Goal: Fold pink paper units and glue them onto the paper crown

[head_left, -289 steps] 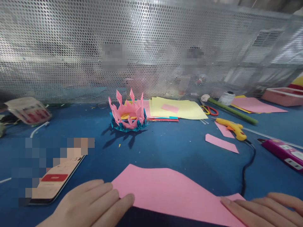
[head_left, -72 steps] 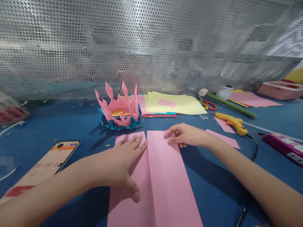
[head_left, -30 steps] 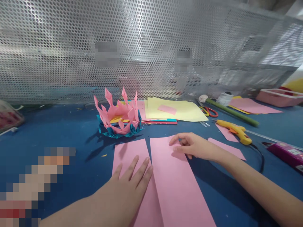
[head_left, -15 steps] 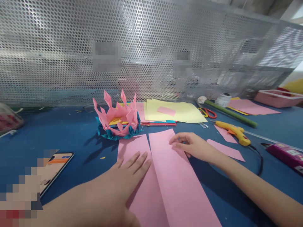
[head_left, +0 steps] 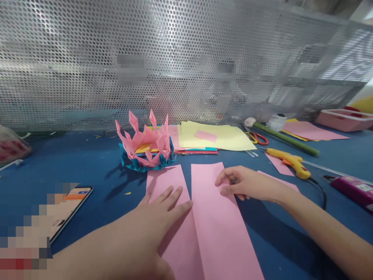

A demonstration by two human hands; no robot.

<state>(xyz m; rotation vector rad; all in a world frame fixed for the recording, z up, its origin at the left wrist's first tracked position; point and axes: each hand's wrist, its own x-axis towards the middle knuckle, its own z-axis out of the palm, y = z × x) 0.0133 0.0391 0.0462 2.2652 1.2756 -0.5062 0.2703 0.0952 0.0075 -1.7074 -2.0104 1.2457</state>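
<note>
Two long strips of pink paper lie side by side on the blue tabletop, with a narrow wedge of table between their far ends. My left hand [head_left: 157,214] rests flat, fingers spread, across the left pink paper strip [head_left: 167,175]; its index finger reaches the inner edge of the right pink paper strip [head_left: 215,233]. At that strip's outer edge, near the far end, my right hand [head_left: 246,182] has its fingers curled and closed on the paper. Behind the left strip stands a pink folded-paper flower [head_left: 155,136] with teal folds around its base.
A phone [head_left: 72,210] lies at left. Pale yellow paper [head_left: 230,134] tops a stack behind the strips. To the right are scissors [head_left: 260,139], a green stem [head_left: 287,139], a yellow glue gun [head_left: 291,161] with its cord, and a purple packet [head_left: 351,190]. Perforated metal [head_left: 186,46] walls the back.
The right pink strip's far end has swung right with my right hand, widening the gap between the strips. My left index finger has shifted slightly right, toward the right strip's edge.
</note>
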